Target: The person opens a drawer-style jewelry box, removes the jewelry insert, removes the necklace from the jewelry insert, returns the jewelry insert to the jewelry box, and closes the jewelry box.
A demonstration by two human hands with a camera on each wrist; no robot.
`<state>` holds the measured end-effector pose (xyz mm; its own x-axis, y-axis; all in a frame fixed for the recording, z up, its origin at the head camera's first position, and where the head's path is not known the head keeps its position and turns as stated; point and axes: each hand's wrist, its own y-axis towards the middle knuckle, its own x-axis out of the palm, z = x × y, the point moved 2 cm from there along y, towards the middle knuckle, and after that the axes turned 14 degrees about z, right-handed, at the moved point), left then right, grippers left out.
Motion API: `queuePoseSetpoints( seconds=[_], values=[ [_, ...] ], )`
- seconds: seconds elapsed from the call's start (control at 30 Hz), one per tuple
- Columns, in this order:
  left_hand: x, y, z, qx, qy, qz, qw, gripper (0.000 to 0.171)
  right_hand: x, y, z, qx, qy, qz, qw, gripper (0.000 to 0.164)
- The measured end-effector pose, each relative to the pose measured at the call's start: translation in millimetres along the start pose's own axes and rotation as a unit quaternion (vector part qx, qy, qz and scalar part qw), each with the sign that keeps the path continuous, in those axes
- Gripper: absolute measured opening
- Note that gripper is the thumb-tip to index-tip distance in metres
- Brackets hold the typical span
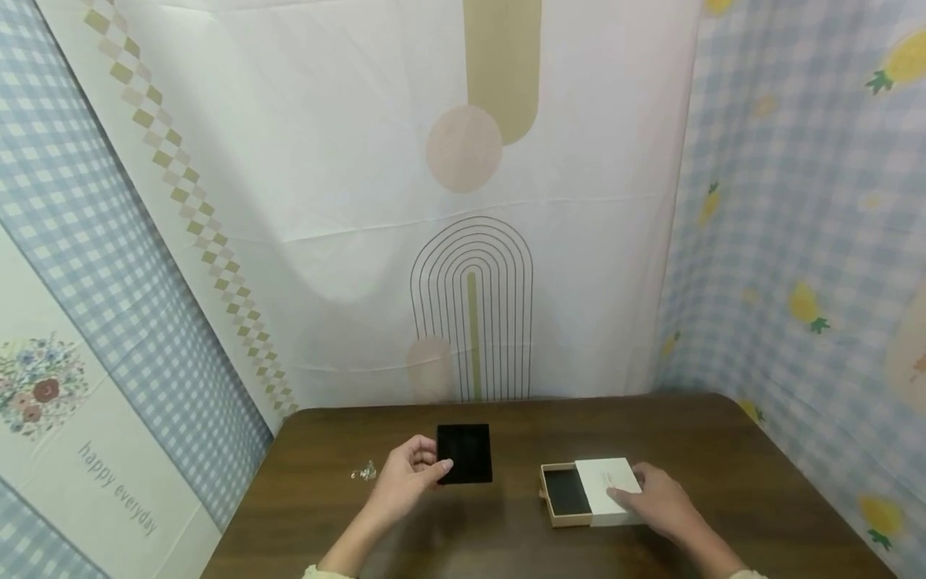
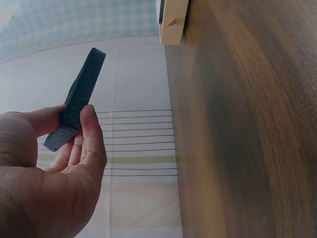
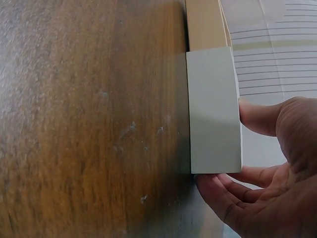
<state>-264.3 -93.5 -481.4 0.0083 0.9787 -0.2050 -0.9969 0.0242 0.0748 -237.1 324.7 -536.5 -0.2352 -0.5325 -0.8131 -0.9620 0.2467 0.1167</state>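
Note:
My left hand (image 1: 407, 476) pinches a square black foam pad (image 1: 470, 452) by its left edge, thumb on top and fingers beneath. In the left wrist view the foam pad (image 2: 81, 94) appears edge-on and raised above the table. My right hand (image 1: 661, 500) grips the right end of a white box sleeve (image 1: 606, 482), with the thumb on its top. A tan drawer tray (image 1: 571, 520) with a dark inside juts out of the sleeve's left side. In the right wrist view, the fingers press the end of the sleeve (image 3: 214, 114).
Small shiny jewellery-like pieces (image 1: 365, 472) lie on the brown wooden table (image 1: 318, 523), left of my left hand. A white patterned cloth (image 1: 347, 241) hangs behind the table's back edge, and checked cloths (image 1: 781, 201) hang at both sides.

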Motion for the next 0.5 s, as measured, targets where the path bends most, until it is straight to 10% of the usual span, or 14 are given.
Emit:
queuePoseSetpoints(
  seconds=[0.5],
  values=[
    [5.1,2.0,-4.4,-0.005,-0.005,-0.016,0.9999,0.034,-4.5,-0.8,-4.6,0.003,0.001,-0.021,1.000,0.079]
  ],
)
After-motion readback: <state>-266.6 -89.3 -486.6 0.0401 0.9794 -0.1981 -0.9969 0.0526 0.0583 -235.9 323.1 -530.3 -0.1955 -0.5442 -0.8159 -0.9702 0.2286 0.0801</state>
